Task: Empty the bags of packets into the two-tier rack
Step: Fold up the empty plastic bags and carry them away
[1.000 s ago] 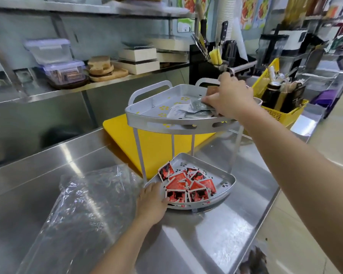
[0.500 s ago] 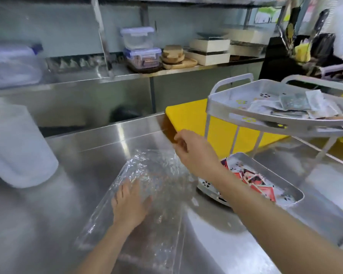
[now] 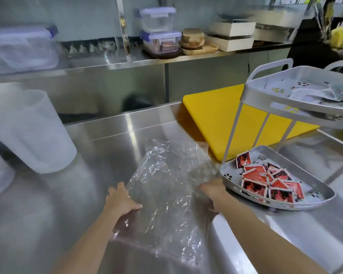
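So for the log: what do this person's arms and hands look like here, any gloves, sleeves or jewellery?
Both are bare. The left hand and right hand wear no gloves, and no ring shows on the fingers that are visible. No watch or band shows at either wrist. Both forearms run uncovered to the bottom edge of the picture, so no sleeve appears. The right hand is partly behind clear plastic, so its fingers cannot be checked fully.

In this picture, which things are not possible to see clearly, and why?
- Head view: the rack's upper tray is cut off by the right edge, so its grey packets cannot be counted.
- The right hand is partly covered by the crumpled clear bag.
- Print on the red packets is too small.
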Tool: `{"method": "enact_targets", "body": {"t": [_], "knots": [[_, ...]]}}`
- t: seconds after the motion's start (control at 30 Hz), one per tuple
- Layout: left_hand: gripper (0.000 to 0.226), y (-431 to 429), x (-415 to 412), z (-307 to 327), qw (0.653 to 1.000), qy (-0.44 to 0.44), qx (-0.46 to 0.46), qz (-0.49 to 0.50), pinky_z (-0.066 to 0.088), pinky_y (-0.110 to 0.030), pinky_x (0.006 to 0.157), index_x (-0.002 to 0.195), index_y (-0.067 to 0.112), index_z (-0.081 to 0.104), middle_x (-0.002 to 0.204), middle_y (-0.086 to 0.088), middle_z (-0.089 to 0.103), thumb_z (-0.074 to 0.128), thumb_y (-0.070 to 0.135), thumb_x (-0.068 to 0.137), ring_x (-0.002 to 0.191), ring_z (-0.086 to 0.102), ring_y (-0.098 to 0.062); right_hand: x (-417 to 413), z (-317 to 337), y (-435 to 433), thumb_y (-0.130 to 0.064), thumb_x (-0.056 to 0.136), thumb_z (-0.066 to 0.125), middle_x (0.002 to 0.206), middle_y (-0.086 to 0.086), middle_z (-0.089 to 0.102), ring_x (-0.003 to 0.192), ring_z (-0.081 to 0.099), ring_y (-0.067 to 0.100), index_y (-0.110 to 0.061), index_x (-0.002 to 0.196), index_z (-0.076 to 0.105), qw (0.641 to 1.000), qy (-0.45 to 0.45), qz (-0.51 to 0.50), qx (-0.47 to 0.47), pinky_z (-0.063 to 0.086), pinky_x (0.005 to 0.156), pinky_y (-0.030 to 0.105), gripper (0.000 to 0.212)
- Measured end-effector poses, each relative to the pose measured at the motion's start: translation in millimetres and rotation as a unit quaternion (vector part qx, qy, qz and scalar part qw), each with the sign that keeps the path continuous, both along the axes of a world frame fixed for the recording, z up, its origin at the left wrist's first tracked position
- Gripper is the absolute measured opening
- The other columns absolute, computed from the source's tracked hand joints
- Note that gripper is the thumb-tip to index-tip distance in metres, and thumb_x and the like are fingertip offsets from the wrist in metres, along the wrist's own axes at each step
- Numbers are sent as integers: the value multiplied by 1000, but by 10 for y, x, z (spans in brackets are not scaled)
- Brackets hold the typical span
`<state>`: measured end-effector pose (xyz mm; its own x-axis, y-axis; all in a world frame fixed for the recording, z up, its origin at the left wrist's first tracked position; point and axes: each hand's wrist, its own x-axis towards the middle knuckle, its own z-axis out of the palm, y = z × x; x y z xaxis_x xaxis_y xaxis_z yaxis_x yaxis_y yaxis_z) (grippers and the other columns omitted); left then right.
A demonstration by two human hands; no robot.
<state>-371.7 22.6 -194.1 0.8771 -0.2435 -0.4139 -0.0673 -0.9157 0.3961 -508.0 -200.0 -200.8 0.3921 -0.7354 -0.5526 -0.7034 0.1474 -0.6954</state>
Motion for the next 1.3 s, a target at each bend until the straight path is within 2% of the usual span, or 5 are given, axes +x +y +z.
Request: {"method": "enact_targets", "body": {"t": [0.27, 0.5, 0.8, 1.2, 1.3], "knots": [[33, -81, 82, -32, 975, 142, -159, 67, 31, -17, 40, 76, 4, 58, 49, -7, 51, 65, 35, 83, 31, 44, -16, -73, -26, 115, 14, 72, 59, 62, 11, 48, 53, 47, 23, -6, 59, 48, 990, -136, -26, 29, 37, 47, 25, 26], [13, 273, 144, -17, 917, 329, -223, 11, 53, -29, 49, 71, 0, 64, 60, -15, 69, 62, -12, 77, 47, 63, -20, -332, 111, 71, 14, 78, 59, 86, 27, 58, 74, 55, 31, 14, 88, 61, 967, -200, 98, 124, 45, 61, 31, 11], [33, 527, 72, 36, 822, 392, -403, 94, 50, -20, 41, 84, 11, 73, 72, -9, 73, 81, 21, 54, 52, 66, -14, -641, 243, 37, 9, 73, 67, 65, 8, 63, 65, 61, 23, -5, 72, 65, 936, -214, 220, 174, 45, 68, 32, 14], [51, 718, -193, 528, 854, 315, -414, -12, 56, -46, 85, 110, 7, 60, 100, -16, 73, 78, 10, 62, 88, 71, -29, -720, 475, 89, -7, 68, 69, 84, 14, 65, 73, 61, 17, -6, 85, 74, 925, -276, 179, 189, 45, 71, 26, 17], [42, 852, -223, 580, 864, 299, -404, -26, 60, -32, 64, 107, 12, 59, 86, -15, 75, 72, 3, 68, 71, 72, -22, -718, 504, 90, -7, 67, 68, 107, 26, 65, 90, 56, 30, -1, 104, 69, 918, -265, 209, 209, 46, 63, 25, 38]]}}
